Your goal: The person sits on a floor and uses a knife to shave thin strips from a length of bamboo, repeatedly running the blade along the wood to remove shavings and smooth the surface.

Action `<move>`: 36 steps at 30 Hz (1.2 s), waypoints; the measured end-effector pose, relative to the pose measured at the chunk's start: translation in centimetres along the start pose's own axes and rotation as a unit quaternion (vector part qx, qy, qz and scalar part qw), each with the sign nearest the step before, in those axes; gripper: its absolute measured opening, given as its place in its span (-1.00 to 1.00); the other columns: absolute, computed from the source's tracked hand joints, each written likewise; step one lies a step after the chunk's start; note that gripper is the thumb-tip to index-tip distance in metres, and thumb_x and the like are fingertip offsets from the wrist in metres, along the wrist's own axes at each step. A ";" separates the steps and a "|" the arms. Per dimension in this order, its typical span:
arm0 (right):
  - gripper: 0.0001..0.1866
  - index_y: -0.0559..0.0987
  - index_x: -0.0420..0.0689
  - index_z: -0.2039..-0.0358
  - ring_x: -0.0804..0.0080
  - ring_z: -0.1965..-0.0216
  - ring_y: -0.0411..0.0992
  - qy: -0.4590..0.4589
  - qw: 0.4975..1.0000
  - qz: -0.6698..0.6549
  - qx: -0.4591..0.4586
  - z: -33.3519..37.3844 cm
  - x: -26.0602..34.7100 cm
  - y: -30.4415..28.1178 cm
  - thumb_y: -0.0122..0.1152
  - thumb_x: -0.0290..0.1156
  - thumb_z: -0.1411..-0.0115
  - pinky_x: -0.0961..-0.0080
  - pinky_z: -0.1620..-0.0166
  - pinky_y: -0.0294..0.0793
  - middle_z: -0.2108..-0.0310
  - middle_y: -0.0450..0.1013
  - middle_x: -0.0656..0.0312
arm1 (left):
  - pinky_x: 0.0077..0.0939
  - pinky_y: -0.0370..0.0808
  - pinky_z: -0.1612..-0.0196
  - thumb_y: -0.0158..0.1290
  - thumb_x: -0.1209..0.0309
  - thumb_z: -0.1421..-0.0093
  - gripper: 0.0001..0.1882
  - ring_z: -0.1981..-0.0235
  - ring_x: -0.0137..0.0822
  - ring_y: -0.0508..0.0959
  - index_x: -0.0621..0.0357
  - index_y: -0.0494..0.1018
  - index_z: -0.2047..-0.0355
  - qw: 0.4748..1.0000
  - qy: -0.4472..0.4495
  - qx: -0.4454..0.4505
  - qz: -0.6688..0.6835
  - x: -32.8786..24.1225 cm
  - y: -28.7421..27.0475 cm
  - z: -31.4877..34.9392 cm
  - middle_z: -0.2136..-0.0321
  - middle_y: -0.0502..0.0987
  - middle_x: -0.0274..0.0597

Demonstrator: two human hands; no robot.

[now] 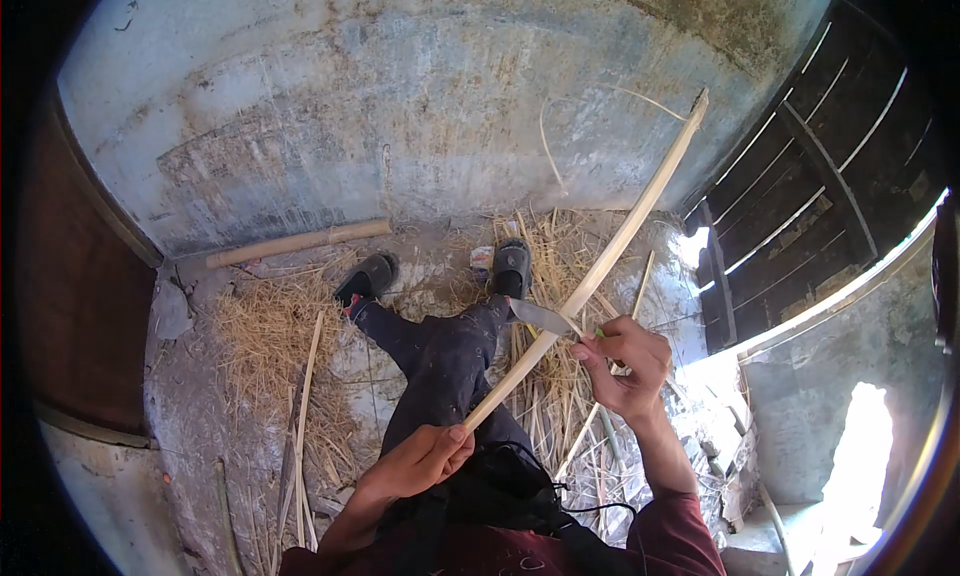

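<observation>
A long pale split bamboo strip (640, 214) runs slantwise from my lap up toward the far right. Its near end is gripped between the thumb and fingers of my left hand (422, 460). My right hand (630, 364) is closed around a knife, whose handle is mostly hidden by the fingers. The grey knife blade (538, 317) points left and crosses the strip at about its middle, seeming to touch it. From the strip's far end a thin curled shaving (548, 146) hangs down in front of the wall.
Straw-like shavings (265, 326) lie heaped on the floor at left, with more between the right foot and right hand. A bamboo pole (300, 244) lies along the stained wall (350, 106). Dark wooden boards (800, 186) stand at right. My legs, in dark trousers (445, 361), stretch below the strip.
</observation>
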State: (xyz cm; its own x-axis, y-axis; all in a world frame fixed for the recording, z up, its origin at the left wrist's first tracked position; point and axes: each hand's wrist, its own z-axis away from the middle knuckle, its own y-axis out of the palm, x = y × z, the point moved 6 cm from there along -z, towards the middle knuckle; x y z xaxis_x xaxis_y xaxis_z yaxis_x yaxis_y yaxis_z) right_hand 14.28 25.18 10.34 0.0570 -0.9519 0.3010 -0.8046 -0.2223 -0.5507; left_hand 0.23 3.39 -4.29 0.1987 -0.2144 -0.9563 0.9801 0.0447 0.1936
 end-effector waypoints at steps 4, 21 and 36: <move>-0.78 0.62 -0.24 0.47 0.32 0.58 0.53 0.046 0.998 -0.039 -0.007 -0.7 -0.6 0.0 0.60 -0.57 -0.07 0.49 0.53 0.40 0.57 0.55 0.08 | -0.41 0.27 0.47 -0.37 0.02 -0.68 -0.37 0.61 -0.44 0.28 0.17 0.32 0.46 0.999 0.009 -0.019 -0.048 0.0 -0.1 0.2 0.66 0.25 -0.35; -0.85 0.71 -0.12 0.46 0.42 0.65 0.47 -0.007 1.000 0.010 0.019 -1.6 0.1 -0.5 0.60 -0.50 -0.06 0.45 0.61 0.36 0.56 0.52 0.23 | -0.31 0.35 0.45 -0.24 0.17 -0.65 -0.49 0.65 -0.28 0.37 0.24 0.37 0.42 0.987 0.048 -0.068 -0.141 -0.5 0.1 0.8 0.67 0.34 -0.23; -0.80 0.63 -0.11 0.53 0.45 0.67 0.44 -0.051 0.998 0.047 0.010 0.3 -0.7 0.8 0.56 -0.51 -0.12 0.44 0.63 0.34 0.58 0.51 0.24 | -0.23 0.36 0.47 -0.22 0.16 -0.65 -0.48 0.66 -0.17 0.42 0.25 0.38 0.42 0.981 0.075 -0.078 -0.164 -0.3 -0.3 1.1 0.68 0.35 -0.17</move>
State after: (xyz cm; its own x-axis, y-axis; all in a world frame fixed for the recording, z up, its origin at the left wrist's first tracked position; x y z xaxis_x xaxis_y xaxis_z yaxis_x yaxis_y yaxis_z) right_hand 13.73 25.56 9.46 0.0423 -0.9852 0.1660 -0.7978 -0.1333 -0.5879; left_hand -0.08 2.37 -3.86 -0.1405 -0.0971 -0.9853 0.9769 0.1480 -0.1539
